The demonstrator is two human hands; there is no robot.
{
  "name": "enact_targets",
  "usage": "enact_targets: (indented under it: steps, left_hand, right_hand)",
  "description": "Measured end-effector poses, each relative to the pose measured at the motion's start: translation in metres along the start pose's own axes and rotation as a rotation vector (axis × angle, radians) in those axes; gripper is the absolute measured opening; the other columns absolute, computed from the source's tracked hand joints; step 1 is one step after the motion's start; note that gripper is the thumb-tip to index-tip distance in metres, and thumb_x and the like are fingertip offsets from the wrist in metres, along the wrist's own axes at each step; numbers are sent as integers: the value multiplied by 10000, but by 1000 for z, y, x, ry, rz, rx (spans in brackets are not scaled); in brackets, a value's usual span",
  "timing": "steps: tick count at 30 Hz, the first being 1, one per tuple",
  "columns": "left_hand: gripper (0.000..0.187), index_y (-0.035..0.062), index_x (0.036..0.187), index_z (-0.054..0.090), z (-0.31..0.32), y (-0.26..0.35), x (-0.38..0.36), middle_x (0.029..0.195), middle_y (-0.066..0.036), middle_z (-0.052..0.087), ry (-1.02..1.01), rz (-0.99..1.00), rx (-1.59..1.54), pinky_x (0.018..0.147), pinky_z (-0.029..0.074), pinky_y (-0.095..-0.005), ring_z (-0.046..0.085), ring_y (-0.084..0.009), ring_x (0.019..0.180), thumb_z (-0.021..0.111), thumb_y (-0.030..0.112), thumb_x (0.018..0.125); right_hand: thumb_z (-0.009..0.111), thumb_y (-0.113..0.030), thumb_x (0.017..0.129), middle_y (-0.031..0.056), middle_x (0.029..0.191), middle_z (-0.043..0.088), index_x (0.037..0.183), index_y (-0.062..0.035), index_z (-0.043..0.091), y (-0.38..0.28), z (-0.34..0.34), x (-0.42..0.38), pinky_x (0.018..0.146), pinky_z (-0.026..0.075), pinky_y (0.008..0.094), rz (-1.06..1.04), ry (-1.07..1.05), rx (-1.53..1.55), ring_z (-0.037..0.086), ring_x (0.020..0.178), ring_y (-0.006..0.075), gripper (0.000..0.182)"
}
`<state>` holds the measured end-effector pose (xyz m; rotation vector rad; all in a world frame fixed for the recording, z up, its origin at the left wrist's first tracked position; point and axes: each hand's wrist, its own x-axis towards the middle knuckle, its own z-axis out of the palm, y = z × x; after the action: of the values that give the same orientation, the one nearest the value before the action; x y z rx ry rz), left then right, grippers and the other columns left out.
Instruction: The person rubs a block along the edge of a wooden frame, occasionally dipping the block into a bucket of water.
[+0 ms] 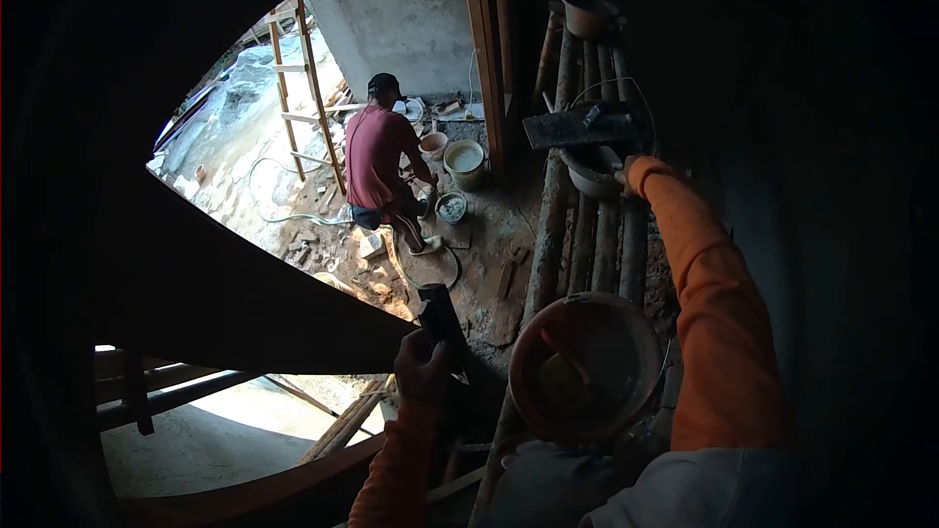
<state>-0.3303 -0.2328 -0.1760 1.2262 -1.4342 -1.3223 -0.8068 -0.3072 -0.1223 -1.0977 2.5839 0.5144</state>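
Note:
My left hand point(423, 367), at the lower middle, is closed around a dark, flat, block-like tool point(440, 318); shadow hides its exact kind. My right hand point(638, 176) reaches out ahead, closed on a short pale handle point(613, 158) at the rim of a bucket point(590, 176). The working end of that handle is hidden in the bucket. A dark rectangular plastering float point(577, 128) lies across the far side of this bucket. Nearer to me, a wide round bucket point(634, 313) stands below my arms with a stick-like tool point(565, 354) inside.
Round poles point(544, 264) form a raised platform under the buckets, with another bucket point(588, 15) at its far end. Below, a person point(377, 152) in a red shirt crouches beside several buckets point(465, 161). A wooden ladder point(319, 98) leans behind; a dark curved edge point(293, 279) borders the opening.

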Motion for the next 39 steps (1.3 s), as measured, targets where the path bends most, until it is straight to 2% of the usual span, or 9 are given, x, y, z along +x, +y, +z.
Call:
enact_targets:
  steps: [10, 13, 15, 20, 21, 25, 27, 33, 39]
  left_hand:
    - [282, 26, 1073, 536, -5, -12, 29, 810, -30, 581, 22, -488, -538, 610, 475, -228, 577, -124, 701, 611, 89, 808]
    - [234, 79, 1049, 549, 7, -49, 49, 848, -12, 571, -261, 215, 20, 639, 459, -264, 570, -139, 760, 574, 155, 829]
    - [203, 101, 1000, 538, 30, -5, 63, 913, -9, 585, -188, -629, -859, 805, 433, -337, 559, -168, 894, 568, 223, 840]
    - [181, 132, 990, 561, 74, -37, 97, 982, -6, 599, -356, 12, -595, 792, 415, -343, 546, -167, 942, 530, 227, 839]
    - [199, 122, 1018, 563, 76, -41, 99, 1002, -11, 606, -307, 355, -221, 790, 435, -341, 562, -172, 939, 549, 183, 830]
    - [272, 64, 1078, 545, 66, 31, 74, 1031, -42, 607, -326, 333, -48, 816, 477, -346, 592, -188, 942, 565, 58, 806]
    - [364, 4, 1129, 513, 63, 37, 70, 1061, -92, 597, -463, 66, -758, 854, 493, -340, 609, -208, 938, 593, -16, 774]
    - [290, -36, 1156, 485, 44, 49, 72, 1112, -130, 565, -578, -207, -1330, 877, 488, -367, 580, -222, 990, 452, 9, 872]
    - [314, -44, 1129, 495, 26, 29, 58, 1115, -148, 559, -557, -27, -1279, 907, 454, -402, 574, -257, 997, 381, 146, 908]
  right_hand:
    - [739, -264, 627, 75, 1010, 645, 1078, -84, 628, 102, -64, -34, 779, 485, 339, -293, -135, 146, 612, 896, 208, 499]
    - [746, -285, 627, 76, 896, 641, 1106, -54, 600, 134, -37, -28, 694, 499, 328, -378, -35, 358, 609, 806, 181, 552]
    - [716, -294, 672, 67, 772, 598, 1147, -22, 557, 138, -15, -41, 600, 495, 306, -380, -128, 929, 586, 713, 145, 570]
    - [591, -227, 764, 54, 769, 560, 1126, -14, 542, 95, 29, -113, 558, 470, 271, -459, -52, 1413, 549, 658, 113, 422]
    - [567, -204, 765, 58, 840, 567, 1116, -6, 525, 77, 39, -131, 624, 480, 284, -595, 79, 1383, 548, 703, 122, 405]
    - [624, -75, 718, 80, 985, 571, 1108, -62, 526, 9, 57, -191, 775, 458, 304, -789, 427, 1139, 561, 899, 151, 402]
    - [645, -78, 726, 98, 941, 562, 1066, -71, 530, -21, 76, -186, 745, 469, 329, -910, 403, 1239, 576, 852, 205, 358]
    - [643, -110, 763, 118, 881, 527, 1049, -91, 513, -49, 74, -177, 681, 478, 355, -1136, 882, 766, 555, 802, 284, 315]
    - [630, -83, 710, 149, 966, 514, 1061, -84, 538, 21, 80, -139, 711, 480, 382, -824, 857, 599, 540, 884, 323, 363]
